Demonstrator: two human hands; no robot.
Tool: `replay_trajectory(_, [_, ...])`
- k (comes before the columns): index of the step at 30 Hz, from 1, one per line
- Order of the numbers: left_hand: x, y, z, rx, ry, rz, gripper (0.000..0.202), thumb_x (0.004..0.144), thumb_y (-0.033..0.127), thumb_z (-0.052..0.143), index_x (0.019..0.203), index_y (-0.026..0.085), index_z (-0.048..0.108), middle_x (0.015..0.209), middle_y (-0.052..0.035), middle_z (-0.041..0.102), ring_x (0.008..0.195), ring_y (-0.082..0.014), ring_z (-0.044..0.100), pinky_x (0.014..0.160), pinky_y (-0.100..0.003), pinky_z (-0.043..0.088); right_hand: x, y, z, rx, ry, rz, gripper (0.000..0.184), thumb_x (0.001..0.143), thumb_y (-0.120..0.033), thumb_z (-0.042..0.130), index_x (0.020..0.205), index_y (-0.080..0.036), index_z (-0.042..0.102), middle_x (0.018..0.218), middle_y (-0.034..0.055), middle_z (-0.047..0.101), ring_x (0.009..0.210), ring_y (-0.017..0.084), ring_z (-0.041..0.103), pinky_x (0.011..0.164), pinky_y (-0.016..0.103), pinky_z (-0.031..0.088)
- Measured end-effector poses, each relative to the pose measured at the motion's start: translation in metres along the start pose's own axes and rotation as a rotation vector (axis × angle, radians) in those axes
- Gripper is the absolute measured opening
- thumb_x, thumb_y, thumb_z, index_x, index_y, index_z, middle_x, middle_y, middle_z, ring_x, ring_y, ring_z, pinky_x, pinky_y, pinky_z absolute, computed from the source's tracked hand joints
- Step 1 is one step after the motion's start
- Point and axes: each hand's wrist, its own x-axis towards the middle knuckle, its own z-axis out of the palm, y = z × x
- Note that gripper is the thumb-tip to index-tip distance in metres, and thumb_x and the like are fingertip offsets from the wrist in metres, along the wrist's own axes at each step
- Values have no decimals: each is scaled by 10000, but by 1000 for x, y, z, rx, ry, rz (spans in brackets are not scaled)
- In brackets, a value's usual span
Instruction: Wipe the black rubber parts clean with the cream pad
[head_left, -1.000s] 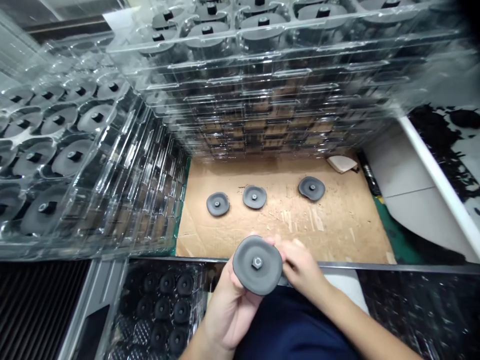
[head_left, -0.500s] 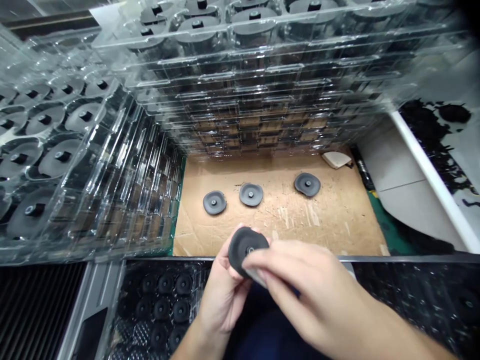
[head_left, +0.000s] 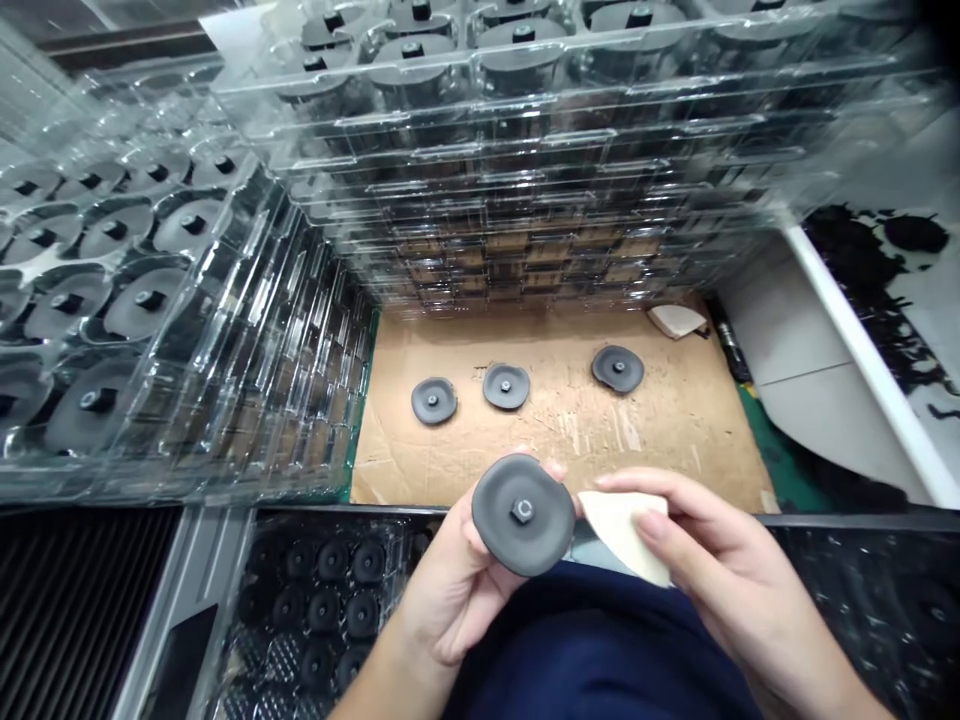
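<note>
In my left hand is a dark grey rubber diaphragm-like disc, gripped by its edge. Its dished face is turned up toward me, with a small hexagonal stud at the centre. My right hand pinches a cream, wedge-shaped pad between thumb and fingers, just right of the disc. The pad's tip is close to the disc's rim; whether they touch I cannot tell. Beyond my hands, similar discs lie face up on a cardboard sheet: a left one, a middle one and a right one.
Tall stacks of clear plastic trays, one at the left and one at the back, hold many discs. A second cream wedge lies at the cardboard's far right, near a black pen-like tool. A lower disc tray is at front left.
My right hand has drawn back to the right from the disc, and the pad now shows clearly. My left hand has shifted slightly right, with the disc's face more fully toward me.
</note>
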Motion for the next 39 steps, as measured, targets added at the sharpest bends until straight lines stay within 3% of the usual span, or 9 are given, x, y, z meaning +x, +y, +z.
replay_trajectory(5, [-2,-3,0,10,-81,18,538,574,343,801,1072,190,668,1143,-75,685,1029,-237,644,876,-270,514,-1,23,-2,25,20,-45,196,878,-305,561,1045,-259,653,924,33,717,724,139,676,576,173,546])
replay_trajectory(10, [-7,-7,4,79,-26,29,538,544,358,817,1044,220,677,1118,-57,685,1018,-224,638,854,-265,511,-6,8,-4,-148,100,-159,198,888,-282,542,1054,-262,647,941,22,708,701,140,670,552,188,541])
replay_trajectory(17, [-8,-18,5,206,57,125,543,506,356,838,1010,219,690,1048,-42,703,998,-198,626,871,-237,489,-5,-37,29,-510,-95,-689,211,858,-98,485,999,-125,640,808,60,698,692,164,642,638,273,523])
replay_trajectory(20, [-8,-18,1,233,93,110,629,486,320,852,1079,225,664,1064,-54,703,999,-207,632,854,-229,496,0,-40,38,-596,-192,-647,221,862,-90,452,926,-121,661,736,53,674,638,165,618,587,281,507])
replay_trajectory(24, [-8,-17,-2,228,79,112,565,510,335,839,1042,227,684,1018,-54,715,949,-196,654,849,-240,503,0,-38,40,-570,-69,-699,251,884,-113,424,1001,-94,646,805,90,687,718,187,628,669,320,519])
replay_trajectory(28, [-10,-15,-4,160,54,107,577,440,292,868,990,227,706,1020,-37,722,926,-172,658,799,-200,514,-2,-26,16,-419,-274,-364,208,876,-161,485,926,-215,680,840,17,712,728,145,657,616,234,520])
replay_trajectory(32, [-12,-16,-1,112,-14,106,568,451,287,867,992,240,699,1009,-28,725,907,-188,672,829,-239,510,-6,-9,-11,-344,-45,-189,190,890,-284,515,984,-239,674,940,29,722,777,176,683,586,235,534])
replay_trajectory(35, [-13,-19,5,126,-37,78,594,430,297,871,994,244,692,974,-19,728,858,-189,679,797,-250,513,-12,-15,-10,-394,93,-286,187,887,-264,531,1037,-266,643,969,14,708,774,161,673,571,218,523])
replay_trajectory(39, [-14,-21,6,202,11,94,662,456,374,853,1072,220,667,1037,-47,708,980,-199,634,896,-248,460,-14,-37,17,-449,-8,-669,258,867,-134,499,1102,-174,598,925,47,698,796,160,639,698,262,524])
